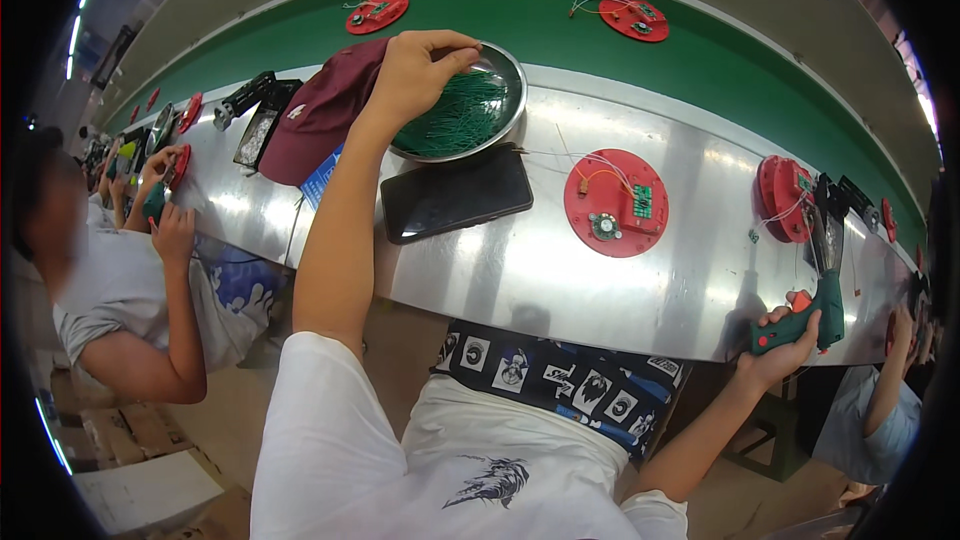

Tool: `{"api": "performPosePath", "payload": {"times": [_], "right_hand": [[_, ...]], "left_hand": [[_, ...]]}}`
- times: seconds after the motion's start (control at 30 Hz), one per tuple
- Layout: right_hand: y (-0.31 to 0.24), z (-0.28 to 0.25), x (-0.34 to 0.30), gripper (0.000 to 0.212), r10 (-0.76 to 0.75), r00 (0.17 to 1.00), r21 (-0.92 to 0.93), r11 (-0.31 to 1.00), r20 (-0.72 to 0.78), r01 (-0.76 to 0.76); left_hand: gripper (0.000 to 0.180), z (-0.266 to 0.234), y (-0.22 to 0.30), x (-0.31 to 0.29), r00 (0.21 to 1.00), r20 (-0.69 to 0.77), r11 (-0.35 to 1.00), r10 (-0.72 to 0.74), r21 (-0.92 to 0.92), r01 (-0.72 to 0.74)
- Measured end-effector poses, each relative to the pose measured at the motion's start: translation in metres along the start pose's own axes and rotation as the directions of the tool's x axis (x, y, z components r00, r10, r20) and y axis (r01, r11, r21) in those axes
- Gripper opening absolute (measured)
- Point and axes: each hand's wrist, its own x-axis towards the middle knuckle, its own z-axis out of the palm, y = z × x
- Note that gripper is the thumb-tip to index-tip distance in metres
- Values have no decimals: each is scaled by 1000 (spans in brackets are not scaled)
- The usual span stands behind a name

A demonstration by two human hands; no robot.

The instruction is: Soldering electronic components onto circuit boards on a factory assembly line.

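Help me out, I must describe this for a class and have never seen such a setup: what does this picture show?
There is no robot here, just a person's two bare hands. The picture comes from a wide fisheye camera worn on that person's head, looking down, so straight edges bend. The left hand is over a round, shiny metal bowl of thin green strands; I cannot tell whether its fingers hold anything. The right hand grips a dark green handheld tool with red parts. On the silvery metal bench lie a flat black smartphone, a maroon fabric cap and a round red disc bearing a green circuit board. Other people are to the left and right.
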Motion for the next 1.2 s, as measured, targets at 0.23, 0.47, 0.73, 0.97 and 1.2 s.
{"api": "performPosePath", "payload": {"times": [0.23,0.47,0.73,0.97,1.2], "right_hand": [[-2,-7,0,40,-35,999,17,999,11,34],[12,-15,-12,42,-360,856,166,933,372,321],[17,-8,-43,58,-75,716,-139,962,694,235],[11,-7,-31,44,-44,513,-202,888,857,414],[-1,19,-49,23,55,712,-266,945,700,188]], "left_hand": [[18,20,27,-2,999,23,999,-42,-7,42],[20,81,115,-62,924,35,910,381,163,-381],[12,140,90,-90,848,177,839,499,144,-524],[13,147,81,-89,832,211,812,514,194,-551],[14,147,80,-92,811,235,775,535,244,-582]]}}
